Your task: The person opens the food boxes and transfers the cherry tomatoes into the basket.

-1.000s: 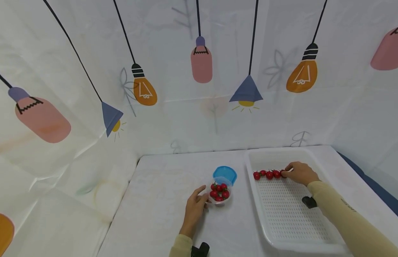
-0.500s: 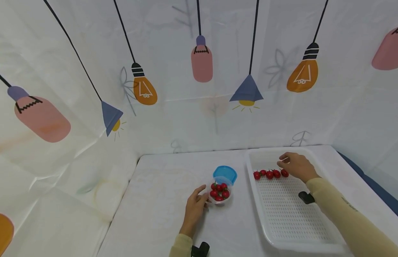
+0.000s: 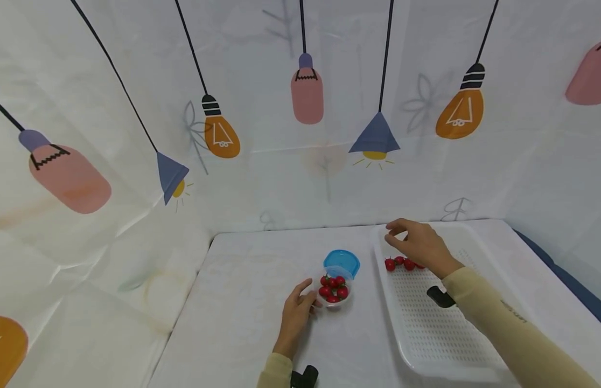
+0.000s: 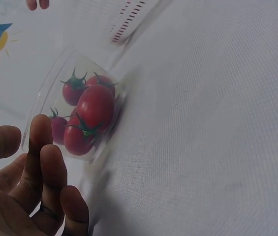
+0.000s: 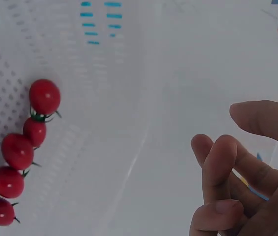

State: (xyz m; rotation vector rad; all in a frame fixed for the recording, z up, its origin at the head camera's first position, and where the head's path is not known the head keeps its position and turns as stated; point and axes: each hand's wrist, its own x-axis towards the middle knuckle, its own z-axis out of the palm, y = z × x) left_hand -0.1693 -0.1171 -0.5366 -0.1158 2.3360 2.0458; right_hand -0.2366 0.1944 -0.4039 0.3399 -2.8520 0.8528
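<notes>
My left hand (image 3: 295,318) lies beside a small clear plastic tub (image 4: 45,83), with relaxed fingertips right at its left side. Several red cherry tomatoes (image 4: 96,105) with green stems fill the tub. Over the far left part of a white perforated tray (image 3: 397,339), my right hand (image 3: 423,245) hovers with thumb and fingers apart and nothing between them. A row of cherry tomatoes (image 5: 17,151) lies in the tray, partly hidden by the right hand in the head view but whole in the right wrist view.
A blue lid (image 3: 341,262) lies just behind the tub. The white-covered table (image 3: 232,312) extends to the left of the tub. Behind it hangs a pale sheet (image 3: 261,183) printed with lamps and bulbs.
My right hand has let go of a tomato at the right end of the row, then lifted and moved left towards the tub. The left hand has stayed in place.
</notes>
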